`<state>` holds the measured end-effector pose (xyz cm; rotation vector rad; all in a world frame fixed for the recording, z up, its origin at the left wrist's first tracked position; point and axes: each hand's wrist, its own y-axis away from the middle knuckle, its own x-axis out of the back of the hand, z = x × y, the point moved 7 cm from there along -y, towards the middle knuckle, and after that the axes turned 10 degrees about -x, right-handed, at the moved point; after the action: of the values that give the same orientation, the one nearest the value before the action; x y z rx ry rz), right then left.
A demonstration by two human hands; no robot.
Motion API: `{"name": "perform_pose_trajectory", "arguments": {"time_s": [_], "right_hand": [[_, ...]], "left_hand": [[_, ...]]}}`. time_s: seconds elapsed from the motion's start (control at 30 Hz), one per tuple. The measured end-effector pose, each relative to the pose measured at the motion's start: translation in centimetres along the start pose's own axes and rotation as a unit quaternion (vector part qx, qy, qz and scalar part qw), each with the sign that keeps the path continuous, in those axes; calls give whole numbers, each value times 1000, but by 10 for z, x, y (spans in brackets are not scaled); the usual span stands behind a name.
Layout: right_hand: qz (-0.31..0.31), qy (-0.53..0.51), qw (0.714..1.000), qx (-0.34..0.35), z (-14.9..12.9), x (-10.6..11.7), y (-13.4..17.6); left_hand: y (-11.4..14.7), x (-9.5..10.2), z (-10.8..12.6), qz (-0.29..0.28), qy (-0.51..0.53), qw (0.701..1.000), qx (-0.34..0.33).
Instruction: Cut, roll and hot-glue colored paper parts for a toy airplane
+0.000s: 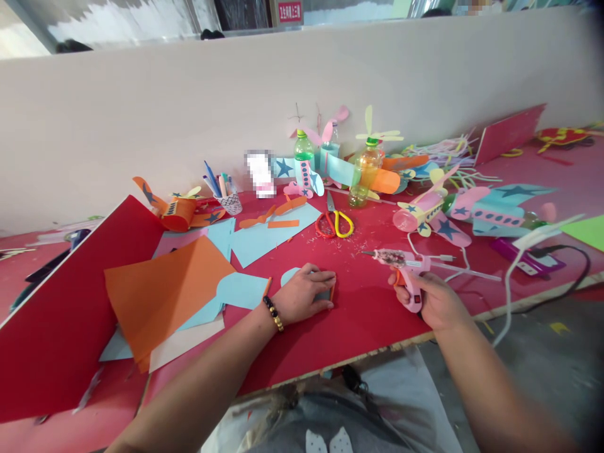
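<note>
My left hand (307, 290) lies palm down on the red table, fingers stretched out over a light blue paper piece (288, 275). Most of that piece is hidden under the palm; a dark patch and a thin orange edge show by the fingertips. My right hand (436, 299) is wrapped round the handle of a pink hot glue gun (413, 277), with a finger at its orange trigger. The nozzle points left, above the tabletop and apart from the paper. A clear glue stick (472, 272) sticks out of its back.
Scissors (336, 223) with red and yellow handles lie behind my hands. Orange sheets (165, 296) and blue paper (283, 242) are at left, beside a red upright board (80, 308). Bottle planes (365, 170) stand at the back. A white cord (508, 296) hangs over the right edge.
</note>
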<state>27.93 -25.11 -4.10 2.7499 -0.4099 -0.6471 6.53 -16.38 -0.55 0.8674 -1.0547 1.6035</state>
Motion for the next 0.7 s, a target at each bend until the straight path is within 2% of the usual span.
{"name": "perform_pose_trajectory", "arguments": {"time_s": [0.47,0.57,0.7], "right_hand": [[-1,-3,1000,9,-1,1,-1],[20,-3,1000,4,-1,3,-1],[78,4,996,-33,3,11,-5]], "left_hand": [[1,0,0,3,-14,1000,9],[2,0,0,6,-18,1000,7],[1,0,2,3,-22,1000,-2]]}}
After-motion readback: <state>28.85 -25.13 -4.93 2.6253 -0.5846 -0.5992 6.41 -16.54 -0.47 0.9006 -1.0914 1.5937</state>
